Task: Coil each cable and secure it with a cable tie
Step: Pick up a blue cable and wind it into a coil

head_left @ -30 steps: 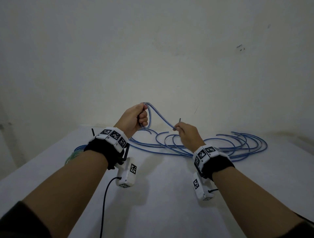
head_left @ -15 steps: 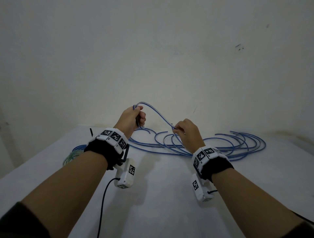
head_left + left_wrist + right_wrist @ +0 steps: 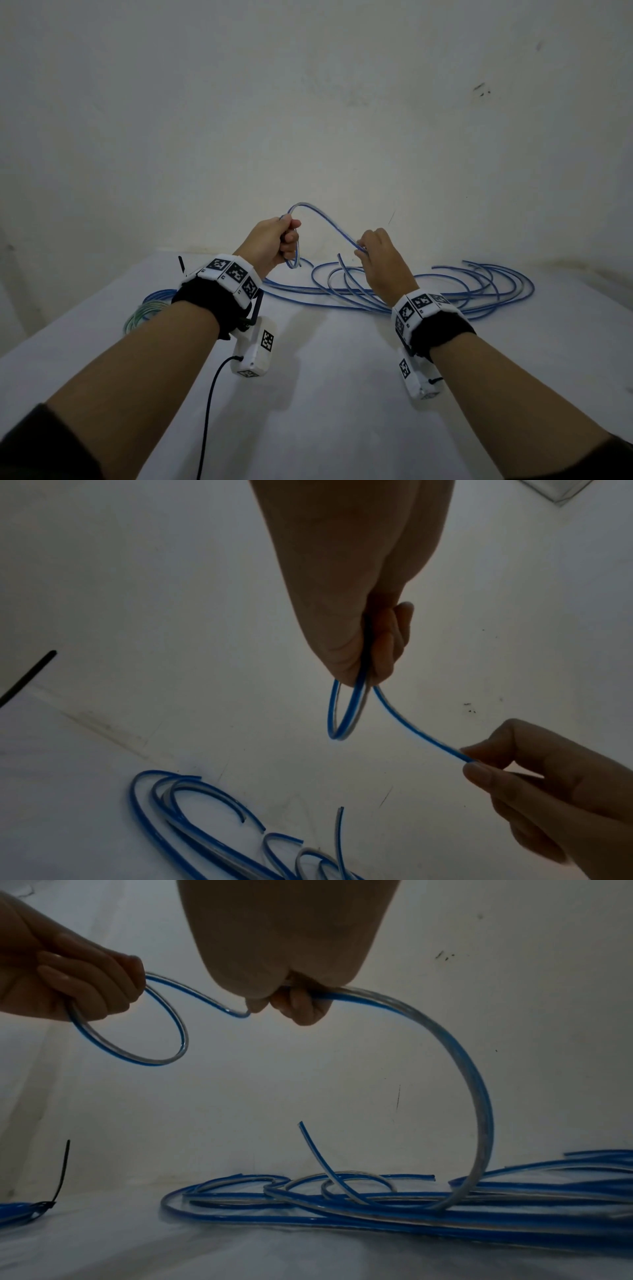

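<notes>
Left hand (image 3: 274,243): clenching round the first small loop (image 3: 137,1031) of the cable (image 3: 329,226), keeping it raised off the table (image 3: 342,394) so later turns can stack onto it.
Right hand (image 3: 380,260): pinching the same cable between thumb and fingertips (image 3: 479,773) a little further along, likely guiding the next turn toward the left.
Cable: arcing between both hands, then dropping to the pile (image 3: 445,291), feeding slack from there.
Pile: lying loose on the table just beyond the hands, uncoiled.
Coil (image 3: 147,308): sitting apart at far left, bound by a black tie (image 3: 61,1180).
</notes>
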`<act>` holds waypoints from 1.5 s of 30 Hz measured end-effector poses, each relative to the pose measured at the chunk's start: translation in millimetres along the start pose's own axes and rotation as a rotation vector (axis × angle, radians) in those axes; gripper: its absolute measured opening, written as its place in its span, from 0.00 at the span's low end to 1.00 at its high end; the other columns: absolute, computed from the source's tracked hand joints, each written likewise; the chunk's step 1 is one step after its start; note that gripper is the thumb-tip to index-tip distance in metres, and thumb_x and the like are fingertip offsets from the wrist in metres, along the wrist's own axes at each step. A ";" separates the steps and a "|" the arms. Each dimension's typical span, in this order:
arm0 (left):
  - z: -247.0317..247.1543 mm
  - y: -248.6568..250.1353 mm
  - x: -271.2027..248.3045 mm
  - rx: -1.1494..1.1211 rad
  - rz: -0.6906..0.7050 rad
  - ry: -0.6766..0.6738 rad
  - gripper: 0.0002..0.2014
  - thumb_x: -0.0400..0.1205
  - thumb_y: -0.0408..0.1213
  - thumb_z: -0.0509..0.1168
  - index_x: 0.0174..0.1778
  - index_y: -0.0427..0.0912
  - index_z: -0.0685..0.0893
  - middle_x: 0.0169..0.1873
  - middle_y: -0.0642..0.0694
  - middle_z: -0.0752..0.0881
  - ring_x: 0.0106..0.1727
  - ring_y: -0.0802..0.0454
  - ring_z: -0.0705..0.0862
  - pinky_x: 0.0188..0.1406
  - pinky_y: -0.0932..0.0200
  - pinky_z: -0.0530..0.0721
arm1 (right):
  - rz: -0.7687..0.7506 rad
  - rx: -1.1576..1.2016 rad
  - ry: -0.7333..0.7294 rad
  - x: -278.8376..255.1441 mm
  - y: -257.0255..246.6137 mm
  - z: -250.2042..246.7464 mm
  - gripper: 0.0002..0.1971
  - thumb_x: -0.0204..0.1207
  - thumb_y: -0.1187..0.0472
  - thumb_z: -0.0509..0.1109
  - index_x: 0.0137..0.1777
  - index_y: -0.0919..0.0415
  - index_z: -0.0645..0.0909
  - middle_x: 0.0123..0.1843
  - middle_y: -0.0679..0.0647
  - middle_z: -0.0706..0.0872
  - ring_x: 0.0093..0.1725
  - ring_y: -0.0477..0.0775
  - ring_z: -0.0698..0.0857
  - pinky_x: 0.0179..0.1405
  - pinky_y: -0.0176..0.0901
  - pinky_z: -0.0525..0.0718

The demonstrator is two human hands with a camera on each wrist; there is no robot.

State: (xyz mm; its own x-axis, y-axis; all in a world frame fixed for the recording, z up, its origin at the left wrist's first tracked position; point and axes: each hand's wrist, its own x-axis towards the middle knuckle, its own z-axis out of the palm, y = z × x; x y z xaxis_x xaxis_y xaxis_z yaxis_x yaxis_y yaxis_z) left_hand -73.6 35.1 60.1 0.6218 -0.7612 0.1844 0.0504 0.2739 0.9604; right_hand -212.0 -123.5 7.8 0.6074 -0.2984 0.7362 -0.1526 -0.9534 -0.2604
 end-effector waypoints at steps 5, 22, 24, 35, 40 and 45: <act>1.8 -1.4 -2.2 -0.045 0.003 -0.049 0.14 0.89 0.36 0.47 0.41 0.40 0.74 0.18 0.53 0.72 0.18 0.59 0.66 0.19 0.67 0.67 | -0.071 -0.300 0.121 1.8 6.4 3.3 0.03 0.71 0.65 0.69 0.36 0.60 0.83 0.35 0.54 0.82 0.32 0.60 0.79 0.35 0.45 0.70; 18.8 -22.8 1.0 0.339 0.130 0.044 0.10 0.88 0.33 0.51 0.41 0.38 0.72 0.38 0.38 0.87 0.38 0.45 0.87 0.47 0.52 0.87 | -0.105 0.151 -0.388 7.9 -27.0 8.3 0.08 0.83 0.61 0.61 0.53 0.60 0.81 0.38 0.40 0.69 0.45 0.47 0.71 0.47 0.48 0.64; 15.6 -27.4 1.7 0.442 0.099 0.039 0.10 0.87 0.33 0.52 0.41 0.38 0.72 0.40 0.35 0.87 0.39 0.41 0.86 0.48 0.48 0.86 | -0.118 0.218 -0.349 7.5 -27.1 10.2 0.05 0.80 0.61 0.66 0.49 0.61 0.81 0.36 0.39 0.68 0.40 0.44 0.70 0.46 0.47 0.68; 7.6 -21.6 -6.2 0.591 -0.104 -0.036 0.10 0.88 0.35 0.50 0.43 0.36 0.72 0.33 0.39 0.86 0.18 0.48 0.83 0.17 0.63 0.81 | -0.150 0.202 -0.228 0.1 -10.7 2.6 0.05 0.72 0.69 0.70 0.42 0.62 0.77 0.38 0.50 0.78 0.36 0.54 0.77 0.39 0.46 0.77; -0.3 -24.0 -9.5 0.727 -0.172 -0.155 0.15 0.88 0.36 0.49 0.39 0.37 0.75 0.24 0.42 0.82 0.13 0.54 0.70 0.15 0.66 0.66 | -0.085 0.091 -0.131 -0.3 5.9 -0.2 0.08 0.69 0.54 0.76 0.40 0.59 0.85 0.38 0.55 0.82 0.41 0.55 0.79 0.45 0.48 0.72; 6.2 -23.5 -10.4 0.683 -0.230 -0.301 0.21 0.88 0.46 0.50 0.34 0.39 0.77 0.16 0.52 0.66 0.15 0.57 0.60 0.15 0.67 0.58 | -0.004 0.248 -0.123 0.5 3.1 -0.2 0.14 0.69 0.54 0.78 0.42 0.60 0.77 0.40 0.52 0.78 0.40 0.51 0.75 0.44 0.43 0.75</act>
State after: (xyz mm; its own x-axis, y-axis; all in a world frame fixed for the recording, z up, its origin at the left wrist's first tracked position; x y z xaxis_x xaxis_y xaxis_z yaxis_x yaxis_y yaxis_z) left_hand -86.1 32.9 37.0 0.4101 -0.9085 -0.0801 -0.4005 -0.2583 0.8792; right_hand -212.3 -126.6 7.5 0.7000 -0.2728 0.6600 0.0359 -0.9096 -0.4140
